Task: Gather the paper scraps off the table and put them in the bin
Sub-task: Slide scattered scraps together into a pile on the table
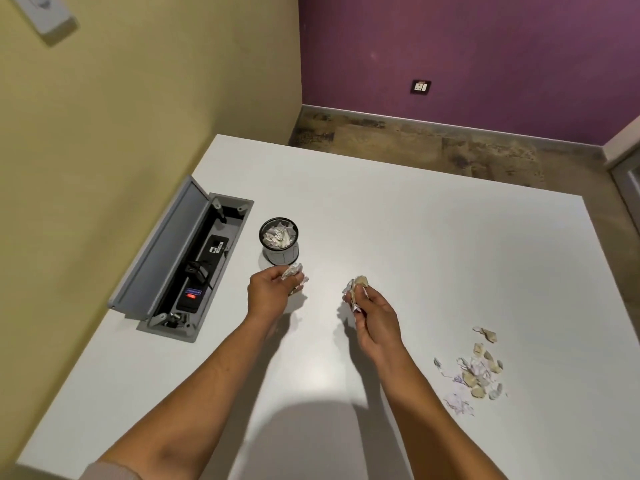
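1. Paper scraps, loose pile [472, 370]: torn bits, tan and white with faint purple marking, lying on the table [415, 237] well to the right of both hands; judged very light, limp and easily scattered, best pinched in a cluster or swept together from the pile's edges, not lifted one by one
2. Bin [279, 240]: small dark round container standing on the table just beyond the left hand, already holding crumpled white paper; judged light enough to tip if knocked
3. Left hand [268, 294]: fingers curled round a small wad of scraps [294, 277], held near the bin's near side, not yet over its mouth
4. Right hand [375, 315]: fingers closed on a second bunch of scraps [355, 289], raised above the table between bin and pile
5. Open cable box [194, 261]: recessed in the table left of the bin, lid up
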`<act>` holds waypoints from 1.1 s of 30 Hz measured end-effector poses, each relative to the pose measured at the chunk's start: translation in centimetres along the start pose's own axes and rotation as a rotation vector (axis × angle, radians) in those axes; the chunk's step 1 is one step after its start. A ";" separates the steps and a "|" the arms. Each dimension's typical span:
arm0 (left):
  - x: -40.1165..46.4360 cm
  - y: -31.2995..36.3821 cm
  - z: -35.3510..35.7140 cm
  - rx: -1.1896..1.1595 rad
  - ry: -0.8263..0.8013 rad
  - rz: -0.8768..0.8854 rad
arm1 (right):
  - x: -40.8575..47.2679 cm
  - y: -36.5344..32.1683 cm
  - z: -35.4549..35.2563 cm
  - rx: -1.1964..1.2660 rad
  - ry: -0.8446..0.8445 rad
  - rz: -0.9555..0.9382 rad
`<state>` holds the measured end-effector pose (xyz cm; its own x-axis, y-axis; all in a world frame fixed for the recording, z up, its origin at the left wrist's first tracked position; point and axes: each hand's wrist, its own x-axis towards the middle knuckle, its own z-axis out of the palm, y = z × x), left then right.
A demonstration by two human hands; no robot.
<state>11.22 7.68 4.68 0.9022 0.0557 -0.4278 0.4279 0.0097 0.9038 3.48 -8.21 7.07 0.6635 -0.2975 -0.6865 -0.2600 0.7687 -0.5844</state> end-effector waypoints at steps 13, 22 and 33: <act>13.5 6.2 -0.5 0.882 -0.054 0.197 | 6.2 1.7 6.7 0.021 -0.008 0.035; 15.5 4.9 2.6 1.388 -0.234 0.077 | 8.0 1.9 6.8 -0.055 0.025 0.041; 15.6 6.5 1.5 1.345 -0.256 0.140 | 7.8 2.3 7.4 0.014 -0.029 0.018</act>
<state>28.17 7.15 3.84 0.8636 -0.2090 -0.4587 -0.0763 -0.9537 0.2909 13.22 -4.59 3.59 0.6790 -0.2668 -0.6840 -0.2627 0.7817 -0.5657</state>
